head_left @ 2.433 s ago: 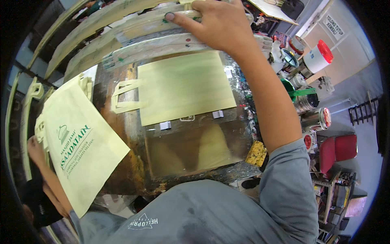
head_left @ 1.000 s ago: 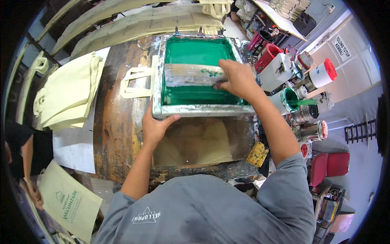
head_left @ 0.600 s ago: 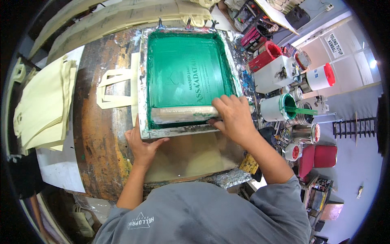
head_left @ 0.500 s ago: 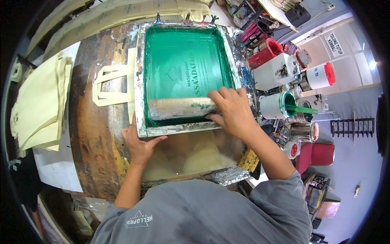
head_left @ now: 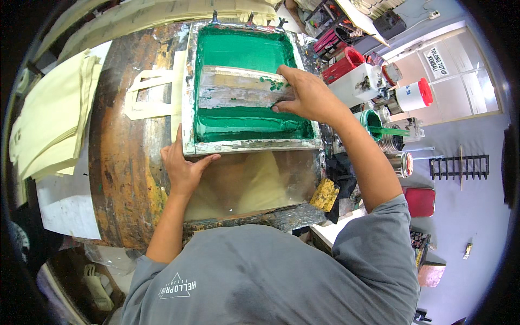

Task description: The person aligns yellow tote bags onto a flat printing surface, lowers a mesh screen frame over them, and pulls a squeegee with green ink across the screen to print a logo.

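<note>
A screen printing frame [head_left: 254, 145] with a pale, ink-stained wooden rim lies on the table, its mesh coated in green ink [head_left: 244, 49]. My right hand [head_left: 311, 95] grips the right end of a wide wooden squeegee [head_left: 233, 89], which lies across the middle of the mesh. Green smears mark the squeegee near my fingers. At the frame's near left corner my left hand [head_left: 184, 165] holds the rim, thumb along the front edge and forefinger up the side. Cream handles of a fabric bag [head_left: 149, 86] stick out from under the frame's left side; the rest is hidden.
Small clamps [head_left: 250, 20] stand at the frame's far edge. A stack of cream bags [head_left: 51, 108] lies at left. Along the right stand a red can [head_left: 346, 62], a white jug [head_left: 355, 84] and a green ink tub [head_left: 371, 120]. A yellow sponge [head_left: 325, 195] lies near right.
My right hand has pushed the squeegee from near the front rim to the middle of the mesh, covering the printed design. My left hand stays at the corner. The whole view has shifted slightly.
</note>
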`<state>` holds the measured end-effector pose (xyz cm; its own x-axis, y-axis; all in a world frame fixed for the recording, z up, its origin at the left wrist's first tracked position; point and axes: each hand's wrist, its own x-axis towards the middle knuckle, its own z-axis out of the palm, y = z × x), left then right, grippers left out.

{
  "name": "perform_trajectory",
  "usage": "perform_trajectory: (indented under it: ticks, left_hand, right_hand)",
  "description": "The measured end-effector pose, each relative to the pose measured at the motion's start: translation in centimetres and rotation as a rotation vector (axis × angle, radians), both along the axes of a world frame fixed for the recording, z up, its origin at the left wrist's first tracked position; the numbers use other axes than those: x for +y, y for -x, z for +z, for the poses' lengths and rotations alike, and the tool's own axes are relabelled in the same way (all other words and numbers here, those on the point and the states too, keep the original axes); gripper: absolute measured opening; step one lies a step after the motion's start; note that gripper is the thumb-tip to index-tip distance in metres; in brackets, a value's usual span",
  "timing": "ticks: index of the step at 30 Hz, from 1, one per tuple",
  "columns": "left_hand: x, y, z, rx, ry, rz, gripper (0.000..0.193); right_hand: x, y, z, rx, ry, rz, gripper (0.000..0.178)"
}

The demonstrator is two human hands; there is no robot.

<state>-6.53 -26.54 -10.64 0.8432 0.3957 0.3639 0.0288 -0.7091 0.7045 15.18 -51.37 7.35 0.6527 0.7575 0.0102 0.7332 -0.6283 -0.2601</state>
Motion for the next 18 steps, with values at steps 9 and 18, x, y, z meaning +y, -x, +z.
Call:
perform_trajectory:
  ticks: [9, 18]
  left_hand:
    - [0.1, 0.1, -0.3, -0.027, 0.005, -0.014, 0.119]
    - [0.2, 0.3, -0.8, 0.03, 0.034, -0.02, 0.124]
  right_hand:
    - [-0.6, 0.8, -0.7, 0.036, 0.035, 0.022, 0.065]
    - [-1.7, 2.7, -3.7, 0.051, 0.084, 0.113, 0.057]
